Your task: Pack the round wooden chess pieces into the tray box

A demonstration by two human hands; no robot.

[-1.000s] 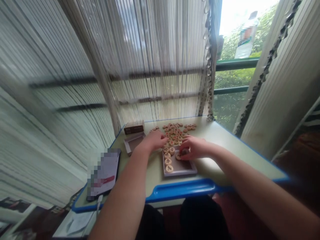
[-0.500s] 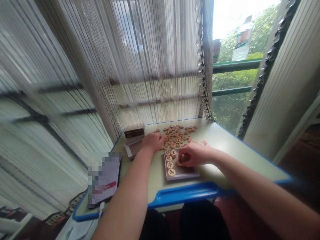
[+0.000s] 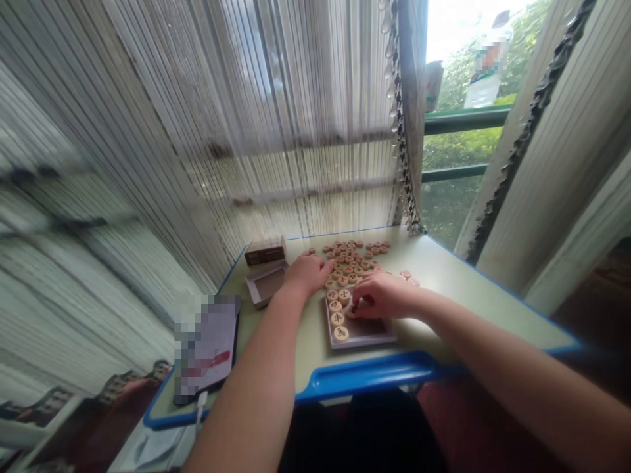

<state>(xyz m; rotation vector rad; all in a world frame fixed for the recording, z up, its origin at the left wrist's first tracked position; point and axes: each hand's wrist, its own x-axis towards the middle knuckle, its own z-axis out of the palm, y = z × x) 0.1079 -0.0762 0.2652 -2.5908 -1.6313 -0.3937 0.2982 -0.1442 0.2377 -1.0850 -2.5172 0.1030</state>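
Observation:
A shallow grey tray (image 3: 367,333) lies near the table's front edge with a column of round wooden game pieces (image 3: 337,315) along its left side. My right hand (image 3: 382,295) is curled over the tray's upper part, fingertips pinched on a wooden piece. My left hand (image 3: 308,272) rests palm down on the table, fingers stretched toward a loose pile of wooden pieces (image 3: 352,259) behind the tray.
A second grey tray (image 3: 263,287) and a brown box (image 3: 265,251) sit at the left rear of the pale table with blue rim (image 3: 365,374). A dark tablet (image 3: 204,348) with a white cable lies at the left. String curtains and a window stand behind.
The camera has shifted slightly. My right hand has moved a little up the tray, still pinching a piece. My left hand has stretched its fingers toward the pile.

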